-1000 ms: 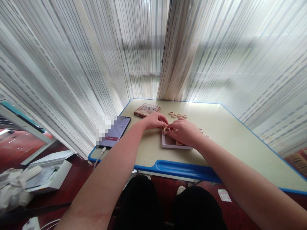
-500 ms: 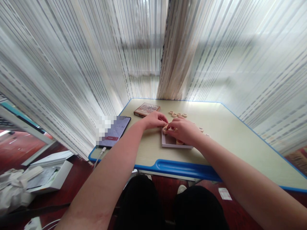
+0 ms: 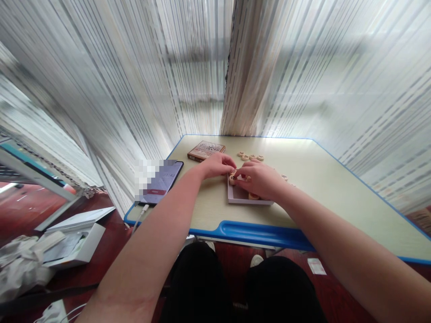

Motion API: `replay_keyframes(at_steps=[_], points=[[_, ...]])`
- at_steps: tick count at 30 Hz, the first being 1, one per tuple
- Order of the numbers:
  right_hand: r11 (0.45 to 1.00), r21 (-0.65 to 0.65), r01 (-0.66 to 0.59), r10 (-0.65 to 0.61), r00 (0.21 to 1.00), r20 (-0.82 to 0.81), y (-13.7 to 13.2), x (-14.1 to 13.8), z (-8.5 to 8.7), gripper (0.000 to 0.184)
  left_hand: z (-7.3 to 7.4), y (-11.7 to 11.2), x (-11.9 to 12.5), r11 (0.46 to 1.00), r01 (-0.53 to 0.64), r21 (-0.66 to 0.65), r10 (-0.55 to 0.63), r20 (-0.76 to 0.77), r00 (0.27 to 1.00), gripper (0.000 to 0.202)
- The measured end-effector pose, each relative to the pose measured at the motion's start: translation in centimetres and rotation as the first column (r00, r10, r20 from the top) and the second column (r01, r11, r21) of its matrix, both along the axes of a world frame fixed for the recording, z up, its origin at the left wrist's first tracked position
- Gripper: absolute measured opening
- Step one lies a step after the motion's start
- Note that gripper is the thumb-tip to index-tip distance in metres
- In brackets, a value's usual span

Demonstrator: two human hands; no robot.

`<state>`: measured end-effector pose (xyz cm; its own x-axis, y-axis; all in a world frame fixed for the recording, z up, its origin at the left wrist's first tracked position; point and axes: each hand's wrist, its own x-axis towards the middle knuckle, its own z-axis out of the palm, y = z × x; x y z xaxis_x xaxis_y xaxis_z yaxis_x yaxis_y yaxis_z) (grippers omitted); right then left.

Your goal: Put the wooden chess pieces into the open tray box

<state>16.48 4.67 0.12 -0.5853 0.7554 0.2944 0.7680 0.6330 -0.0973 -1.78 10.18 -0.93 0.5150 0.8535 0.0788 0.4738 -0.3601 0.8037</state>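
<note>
A shallow grey box (image 3: 239, 200) lies on the pale desk (image 3: 323, 179) with round wooden game pieces in it. My left hand (image 3: 217, 165) rests at the box's far left corner, fingers curled onto a wooden piece (image 3: 232, 178). My right hand (image 3: 261, 179) lies over the box, fingers bent and pinching near the same piece; another piece (image 3: 253, 196) shows under its palm. What exactly the right fingers hold is hidden.
Several loose wooden pieces (image 3: 251, 157) lie beyond the hands. A brown printed box lid (image 3: 206, 150) sits at the back left, a phone (image 3: 160, 181) with a cable hangs over the desk's left edge. Striped curtains surround the desk. An open white carton (image 3: 72, 240) is on the floor left.
The view has shifted slightly; the hands stay together at the box's far left corner, with only small finger movement around the piece.
</note>
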Motion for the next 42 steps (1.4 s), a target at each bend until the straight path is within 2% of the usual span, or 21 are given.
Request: replay_keyframes(at_steps=[3, 5, 9, 12, 15, 18, 26, 31, 35, 37, 42], points=[[1.000, 0.018, -0.010, 0.011, 0.999, -0.049, 0.2, 0.4, 0.3, 0.020, -0.1, 0.1, 0.0, 1.000, -0.016, -0.001, 0.016, 0.006, 1.000, 0.019], [0.999, 0.044, 0.027, -0.022, 0.993, -0.115, 0.7, 1.2, 0.9, 0.022, -0.2, 0.2, 0.1, 0.999, -0.036, -0.039, 0.037, 0.030, 0.999, 0.018], [0.962, 0.117, 0.246, -0.208, 0.941, -0.266, 2.5, 3.4, 1.5, 0.025, -0.1, 0.0, 0.6, 0.987, -0.100, -0.128, 0.111, 0.079, 0.991, 0.016], [0.933, 0.087, 0.350, -0.308, 0.898, -0.313, 4.3, 5.0, 0.8, 0.028, -0.2, -0.3, 1.1, 0.983, -0.160, -0.093, 0.164, 0.038, 0.986, 0.017], [0.934, -0.044, 0.355, -0.355, 0.902, -0.244, 6.0, 6.0, -0.5, 0.033, -0.4, -0.4, 1.5, 0.982, -0.187, -0.019, 0.187, 0.008, 0.982, 0.018], [0.944, -0.088, 0.318, -0.329, 0.927, -0.181, 6.9, 6.1, -1.5, 0.038, -0.8, -0.2, 1.6, 0.982, -0.186, -0.017, 0.186, 0.036, 0.982, 0.020], [0.961, -0.197, 0.195, -0.201, 0.980, -0.009, 6.7, 5.0, -1.7, 0.048, -0.9, 0.0, 1.8, 0.975, -0.209, -0.069, 0.215, 0.087, 0.973, 0.025], [0.982, -0.112, 0.151, -0.155, 0.988, -0.024, 6.7, 5.1, -1.3, 0.047, -0.9, 0.1, 1.6, 0.975, -0.195, -0.108, 0.206, 0.101, 0.973, 0.024], [0.989, -0.042, 0.139, -0.140, 0.990, -0.020, 6.5, 4.7, -1.0, 0.037, -0.9, 0.2, 1.5, 0.972, -0.188, -0.142, 0.204, 0.109, 0.973, 0.019], [0.988, -0.046, 0.147, -0.149, 0.988, -0.040, 6.3, 4.5, -1.1, 0.032, -0.9, 0.2, 1.4, 0.971, -0.186, -0.149, 0.204, 0.113, 0.972, 0.018], [0.981, -0.097, 0.166, -0.175, 0.980, -0.098, 6.4, 4.4, -1.5, 0.042, -0.9, 0.2, 1.4, 0.972, -0.186, -0.146, 0.202, 0.103, 0.974, 0.019]])
